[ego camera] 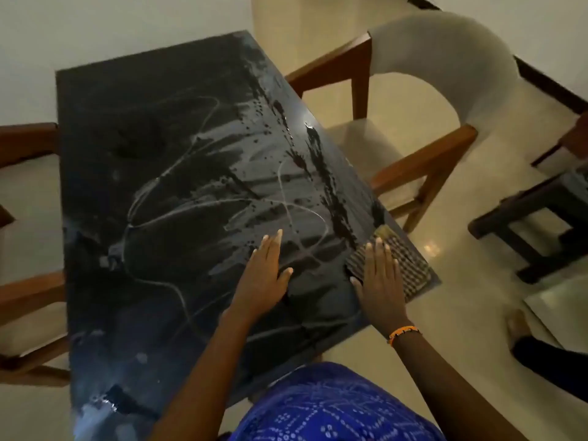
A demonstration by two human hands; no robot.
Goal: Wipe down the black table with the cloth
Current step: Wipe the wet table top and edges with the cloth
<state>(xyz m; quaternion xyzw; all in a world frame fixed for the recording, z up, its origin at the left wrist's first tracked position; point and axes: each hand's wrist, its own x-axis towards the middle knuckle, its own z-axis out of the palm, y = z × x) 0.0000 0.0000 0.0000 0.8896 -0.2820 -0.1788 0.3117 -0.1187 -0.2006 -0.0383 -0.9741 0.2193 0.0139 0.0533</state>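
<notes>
The black table [152, 148] fills the middle of the view, its top streaked with wet smears and pale swirl marks. A dark checked cloth [404, 265] lies flat at the table's right edge, partly over the rim. My right hand [378, 281] presses flat on the cloth's left part, fingers together and stretched out. My left hand [265, 268] rests flat on the bare wet tabletop to the left of the cloth, fingers extended, holding nothing.
A wooden chair with a pale curved back [445, 58] stands close to the table's right side. More wooden chair frames [28, 297] stand on the left. A dark low stool [534, 224] is at the far right. A bare foot [517, 323] is on the tiled floor.
</notes>
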